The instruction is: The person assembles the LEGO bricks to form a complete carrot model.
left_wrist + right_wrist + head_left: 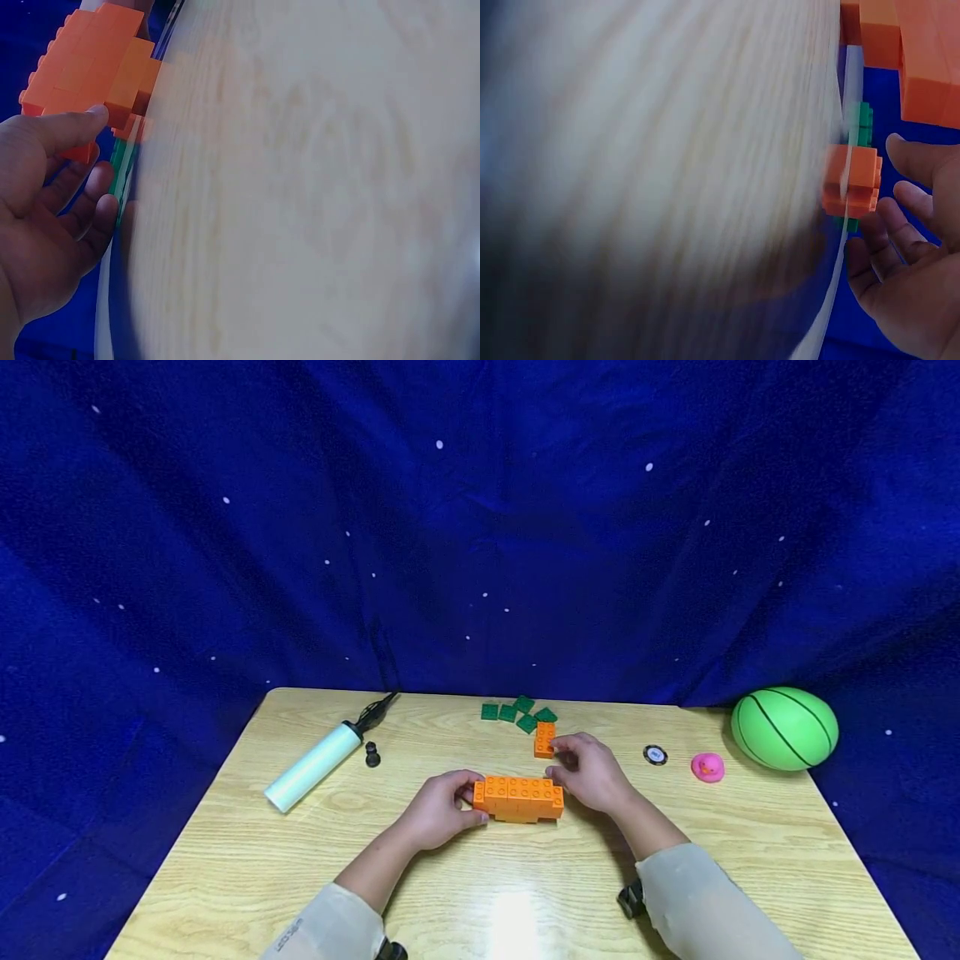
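Observation:
An orange block build, wider at the top than at its base, stands in the middle of the table. My left hand holds its left end, with the thumb on the front face and the fingers behind. Just behind the build lie small orange blocks, one seen over another in the right wrist view. My right hand is beside them, its fingers spread and relaxed with nothing gripped. Its index fingertip comes right up to the side of these blocks in the head view.
Several green blocks lie at the back. A pale hand pump and a small black pawn-like piece are on the left. To the right are a poker chip, a pink rubber duck and a green ball.

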A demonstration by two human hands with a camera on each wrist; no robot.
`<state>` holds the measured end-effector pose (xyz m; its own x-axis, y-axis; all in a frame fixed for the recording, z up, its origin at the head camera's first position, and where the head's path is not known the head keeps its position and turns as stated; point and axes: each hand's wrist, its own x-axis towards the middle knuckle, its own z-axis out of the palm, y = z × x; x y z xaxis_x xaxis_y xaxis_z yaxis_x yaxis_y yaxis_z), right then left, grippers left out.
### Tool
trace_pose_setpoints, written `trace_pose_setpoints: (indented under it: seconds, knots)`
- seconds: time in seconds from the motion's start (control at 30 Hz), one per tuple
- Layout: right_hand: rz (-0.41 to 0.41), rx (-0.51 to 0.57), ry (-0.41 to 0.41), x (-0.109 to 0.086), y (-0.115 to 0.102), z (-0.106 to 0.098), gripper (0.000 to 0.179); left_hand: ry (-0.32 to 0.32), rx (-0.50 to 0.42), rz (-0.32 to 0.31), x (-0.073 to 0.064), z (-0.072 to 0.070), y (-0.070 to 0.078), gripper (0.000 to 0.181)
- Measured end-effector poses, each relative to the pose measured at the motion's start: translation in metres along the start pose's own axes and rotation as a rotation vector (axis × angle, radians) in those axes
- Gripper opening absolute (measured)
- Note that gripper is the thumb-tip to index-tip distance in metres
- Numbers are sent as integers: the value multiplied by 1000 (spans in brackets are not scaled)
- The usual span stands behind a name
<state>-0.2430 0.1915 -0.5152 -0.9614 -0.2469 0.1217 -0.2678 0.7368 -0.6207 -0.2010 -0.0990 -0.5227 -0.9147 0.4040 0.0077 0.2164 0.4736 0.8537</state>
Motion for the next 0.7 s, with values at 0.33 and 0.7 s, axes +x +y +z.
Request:
trace_pose_setpoints:
  seconds: [0.33,0.7]
  knots:
    - [30,-8,-26,10,2,1,42,-9,-2,-14,2,0,-2,46]
    - [39,-27,-5,12,3,5,14,-2,1,-4,2,1,-3,46]
